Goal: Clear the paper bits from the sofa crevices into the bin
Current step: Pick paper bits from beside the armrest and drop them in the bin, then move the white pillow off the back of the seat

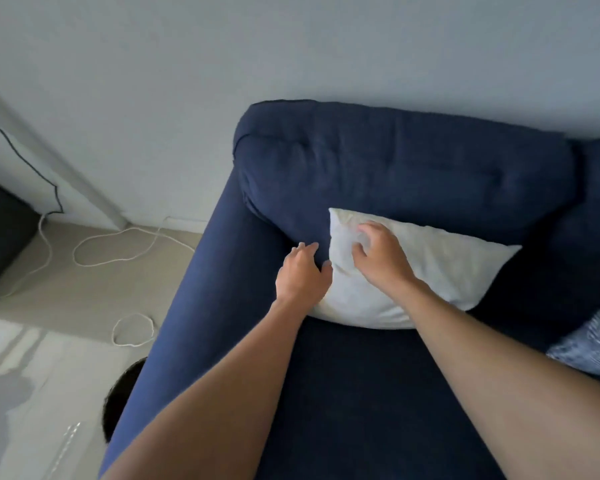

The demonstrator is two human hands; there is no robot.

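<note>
We stand over the dark blue fabric sofa [343,393], both arms reaching to its left corner. A plain white rectangular cushion [430,271] leans against the backrest there.

Right hand [381,258]: resting on the cushion's upper left part, fingers [368,230] curled as if gathering the cloth; we cannot tell whether they have actually closed on it.

Left hand [302,271]: at the cushion's left edge, against the backrest; fingers [303,249] loosely spread, holding nothing, thumb touching the cushion's edge.

Paper bits: none visible. We judge them hidden in the crevices behind or beneath the cushion.

Bin: a dark round shape [122,400] on the floor beside the sofa's armrest may be it; mostly hidden, so unsure.

Step in hand, as we read it: shifting the cushion to expose the corner crevice. No bits collected yet.

Next move calls for lifting the cushion clear, then searching the seam where seat meets backrest and armrest.
</note>
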